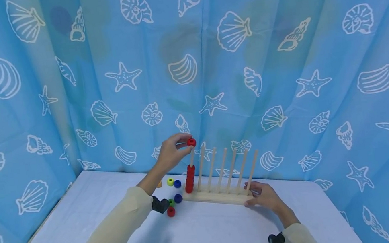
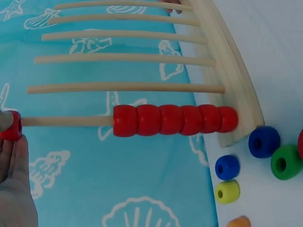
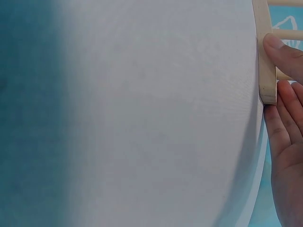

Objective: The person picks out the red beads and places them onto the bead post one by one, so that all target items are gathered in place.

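Note:
My left hand (image 1: 172, 151) pinches a red bead (image 1: 191, 142) right at the top of the leftmost wooden peg (image 1: 191, 158). In the left wrist view the held bead (image 2: 13, 126) is at the tip of that peg. Lower on the same peg sits a stack of several red beads (image 2: 161, 120), down to the wooden base (image 1: 218, 196). My right hand (image 1: 265, 197) grips the right end of the base, its thumb on the front side and fingers behind, as the right wrist view shows. The other pegs (image 1: 223, 168) stand bare.
Left of the base lie loose beads: two blue (image 1: 178, 198), a green (image 1: 171, 202), a red (image 1: 170, 211), a yellow (image 1: 170, 182) and an orange one (image 1: 159, 184). A white cloth covers the table (image 1: 208, 237). Behind hangs a blue shell-patterned curtain (image 1: 203, 75).

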The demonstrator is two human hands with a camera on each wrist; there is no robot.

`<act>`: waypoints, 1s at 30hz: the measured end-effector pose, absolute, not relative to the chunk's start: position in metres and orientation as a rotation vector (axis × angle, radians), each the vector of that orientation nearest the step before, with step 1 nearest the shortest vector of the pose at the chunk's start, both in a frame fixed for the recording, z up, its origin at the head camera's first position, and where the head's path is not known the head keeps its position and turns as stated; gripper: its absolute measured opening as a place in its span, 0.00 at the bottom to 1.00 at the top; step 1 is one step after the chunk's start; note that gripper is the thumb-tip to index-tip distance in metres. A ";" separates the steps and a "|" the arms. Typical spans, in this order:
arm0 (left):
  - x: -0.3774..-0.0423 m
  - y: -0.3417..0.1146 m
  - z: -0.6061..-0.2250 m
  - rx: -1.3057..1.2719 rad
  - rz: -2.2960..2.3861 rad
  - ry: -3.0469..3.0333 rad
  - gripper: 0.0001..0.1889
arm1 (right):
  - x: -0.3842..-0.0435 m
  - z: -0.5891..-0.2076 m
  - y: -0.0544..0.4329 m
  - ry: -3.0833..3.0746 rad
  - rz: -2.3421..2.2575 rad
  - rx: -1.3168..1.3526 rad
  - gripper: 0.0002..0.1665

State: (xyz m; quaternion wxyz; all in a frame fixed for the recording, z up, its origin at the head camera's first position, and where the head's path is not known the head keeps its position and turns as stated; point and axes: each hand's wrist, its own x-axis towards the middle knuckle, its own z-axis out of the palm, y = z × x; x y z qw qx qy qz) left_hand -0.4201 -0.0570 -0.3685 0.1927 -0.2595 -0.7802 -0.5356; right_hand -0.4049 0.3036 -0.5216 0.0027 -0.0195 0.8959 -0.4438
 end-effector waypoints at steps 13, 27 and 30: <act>-0.418 -0.052 -0.376 -0.711 -1.539 -2.244 0.21 | -0.405 -0.523 0.304 2.800 -1.399 -0.081 0.47; -0.420 -0.053 -0.396 -0.649 -1.588 -2.273 0.20 | -0.406 -0.524 0.307 2.782 -1.428 -0.091 0.46; -0.418 -0.052 -0.400 -0.637 -1.602 -2.270 0.20 | -0.406 -0.524 0.305 2.774 -1.446 -0.093 0.46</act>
